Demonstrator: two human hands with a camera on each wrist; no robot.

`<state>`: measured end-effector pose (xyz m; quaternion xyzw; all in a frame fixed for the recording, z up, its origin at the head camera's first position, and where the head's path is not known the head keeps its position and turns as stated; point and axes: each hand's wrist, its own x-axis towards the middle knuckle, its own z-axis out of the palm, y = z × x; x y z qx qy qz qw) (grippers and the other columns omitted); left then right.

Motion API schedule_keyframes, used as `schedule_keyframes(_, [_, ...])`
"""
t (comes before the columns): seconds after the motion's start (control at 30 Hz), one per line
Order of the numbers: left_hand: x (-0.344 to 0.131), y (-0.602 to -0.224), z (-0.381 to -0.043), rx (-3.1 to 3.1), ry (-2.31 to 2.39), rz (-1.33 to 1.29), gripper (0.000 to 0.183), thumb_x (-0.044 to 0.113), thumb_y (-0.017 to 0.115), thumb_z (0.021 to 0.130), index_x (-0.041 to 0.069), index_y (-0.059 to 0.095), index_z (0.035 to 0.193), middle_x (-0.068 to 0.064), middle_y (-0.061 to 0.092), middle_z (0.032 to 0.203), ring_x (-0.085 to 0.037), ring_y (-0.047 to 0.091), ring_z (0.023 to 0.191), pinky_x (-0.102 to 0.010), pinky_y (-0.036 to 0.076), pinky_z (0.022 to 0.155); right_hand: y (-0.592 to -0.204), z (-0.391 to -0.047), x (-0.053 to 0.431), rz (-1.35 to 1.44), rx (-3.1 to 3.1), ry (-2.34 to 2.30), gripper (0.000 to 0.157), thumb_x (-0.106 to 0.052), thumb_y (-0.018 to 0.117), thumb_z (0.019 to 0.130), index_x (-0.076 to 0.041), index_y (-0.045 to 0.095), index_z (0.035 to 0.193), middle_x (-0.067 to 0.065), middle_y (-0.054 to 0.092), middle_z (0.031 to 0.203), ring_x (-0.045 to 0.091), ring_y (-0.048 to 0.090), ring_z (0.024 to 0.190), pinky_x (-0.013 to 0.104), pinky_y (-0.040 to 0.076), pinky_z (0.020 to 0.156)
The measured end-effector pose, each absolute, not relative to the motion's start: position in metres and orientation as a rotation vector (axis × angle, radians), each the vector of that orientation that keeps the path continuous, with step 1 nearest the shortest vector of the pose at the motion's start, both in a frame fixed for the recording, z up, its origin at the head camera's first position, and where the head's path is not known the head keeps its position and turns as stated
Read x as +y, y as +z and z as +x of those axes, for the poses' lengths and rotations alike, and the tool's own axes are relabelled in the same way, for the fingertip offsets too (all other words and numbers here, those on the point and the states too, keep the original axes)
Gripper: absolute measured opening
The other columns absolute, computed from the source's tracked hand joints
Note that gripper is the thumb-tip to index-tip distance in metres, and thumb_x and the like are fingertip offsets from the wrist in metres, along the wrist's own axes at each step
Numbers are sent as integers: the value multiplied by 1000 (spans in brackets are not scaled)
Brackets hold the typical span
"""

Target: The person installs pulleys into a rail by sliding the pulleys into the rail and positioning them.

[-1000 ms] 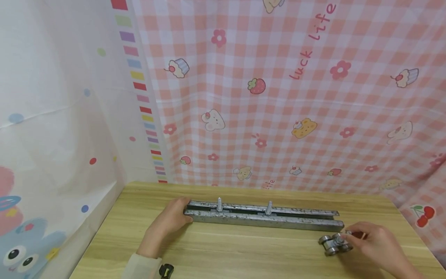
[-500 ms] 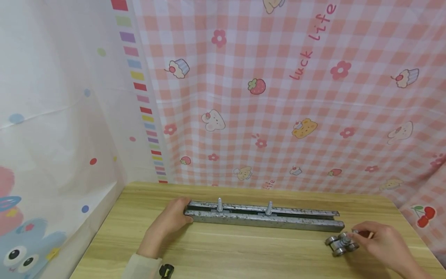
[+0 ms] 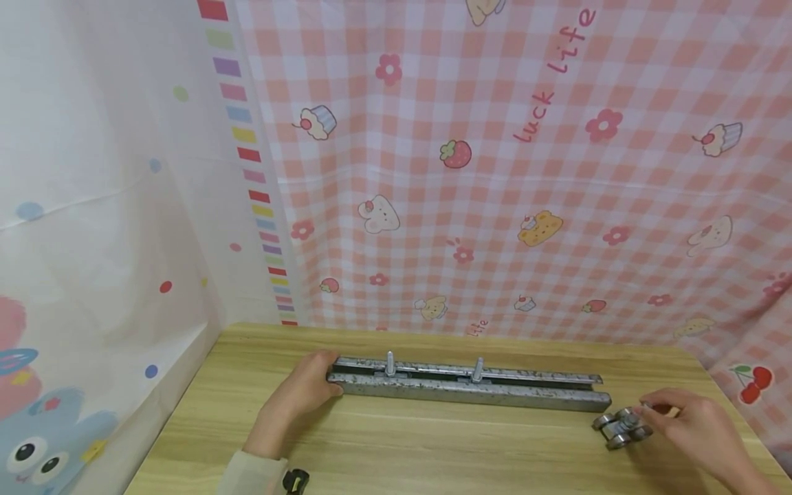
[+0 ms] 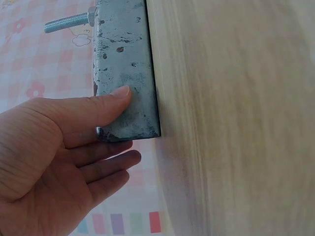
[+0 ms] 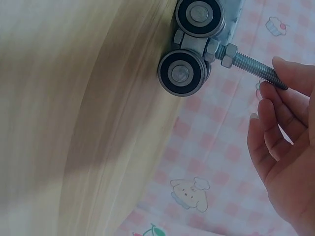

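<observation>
A grey steel channel rail, open along its top, lies across the table, its surface speckled dark. Two threaded bolts stand up out of its slot: the left bolt and the middle bolt. My left hand holds the rail's left end; in the left wrist view the thumb presses its near face and the index finger is partly hidden behind. Right of the rail's right end, my right hand pinches the threaded stem of a four-wheeled roller trolley by its tip.
The wood-grain table runs back to a pink checked cloth hanging behind it. A white printed cloth hangs along the left side. Near my left sleeve is a small black object.
My right hand has moved to the right with the trolley, away from the rail's right end. The left hand and the rail have stayed in place.
</observation>
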<state>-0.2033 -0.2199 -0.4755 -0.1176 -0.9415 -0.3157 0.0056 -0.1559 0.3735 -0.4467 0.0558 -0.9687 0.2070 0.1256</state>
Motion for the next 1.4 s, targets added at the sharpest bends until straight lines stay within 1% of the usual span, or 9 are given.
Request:
schedule_keyframes(0.13, [-220, -475, -203, -2940, -993, -374, 34, -5, 87, 78, 1, 72, 108, -14, 72, 114, -31, 67, 109, -50, 55, 97, -448, -158, 381, 158, -2812, 595, 9, -7, 80, 88, -1, 79, 95, 10, 76, 89, -3, 55, 66, 24, 48, 53])
schedule_keyframes(0.47, [-220, -473, -202, -2936, -980, -392, 40, -5, 88, 77, 0, 72, 113, -16, 71, 118, -35, 66, 114, -52, 54, 100, -449, -165, 399, 104, -2808, 578, 17, -7, 78, 89, 6, 77, 101, 21, 74, 94, 3, 56, 66, 25, 46, 48])
schedule_keyframes(0.6, [-220, -473, -202, -2938, -971, -394, 38, -5, 88, 76, 0, 71, 111, -16, 72, 116, -35, 66, 113, -52, 54, 99, -447, -168, 404, 61, -2851, 557, 24, -12, 76, 93, 9, 75, 104, 23, 74, 96, 13, 59, 69, 27, 43, 48])
schedule_keyframes(0.67, [-220, -473, -202, -2939, -965, -397, 37, -5, 88, 76, 0, 71, 108, -15, 72, 114, -34, 66, 111, -52, 55, 98, -446, -171, 405, 34, -2875, 550, 27, -14, 76, 95, 11, 74, 106, 23, 73, 95, 18, 60, 70, 28, 43, 48])
schedule_keyframes(0.9, [-219, -474, -202, -2936, -963, -401, 35, -6, 88, 75, 0, 71, 105, -15, 72, 111, -33, 67, 108, -51, 55, 97, -444, -177, 409, 17, -2902, 574, 32, -16, 73, 98, 13, 73, 109, 19, 74, 91, 17, 59, 69, 29, 42, 50])
schedule_keyframes(1.0, [-219, -473, -202, -2933, -962, -403, 34, -5, 88, 75, 1, 70, 104, -14, 72, 109, -33, 67, 107, -51, 55, 96, -443, -180, 411, 34, -2918, 582, 35, -18, 72, 99, 15, 72, 112, 22, 75, 94, 19, 61, 70, 32, 47, 52])
schedule_keyframes(1.2, [-219, -474, -203, -2930, -949, -396, 32, -5, 88, 74, 2, 70, 100, -14, 72, 107, -32, 67, 105, -50, 55, 95, -443, -187, 411, 5, -2913, 611, 40, -23, 71, 101, 15, 71, 112, 28, 74, 100, 33, 69, 77, 47, 56, 58])
schedule_keyframes(1.27, [-219, -474, -203, -2932, -949, -395, 32, -5, 88, 74, 3, 70, 99, -13, 72, 107, -32, 67, 105, -50, 55, 95, -445, -188, 409, 11, -2886, 617, 38, -22, 72, 100, 15, 72, 110, 26, 74, 96, 32, 70, 74, 46, 56, 57])
schedule_keyframes(1.4, [-220, -473, -203, -2936, -950, -396, 32, -5, 88, 75, 3, 70, 101, -13, 72, 109, -32, 67, 107, -51, 55, 96, -447, -190, 405, 45, -2813, 571, 33, -22, 76, 97, 11, 76, 104, 18, 76, 87, 21, 66, 66, 35, 52, 52])
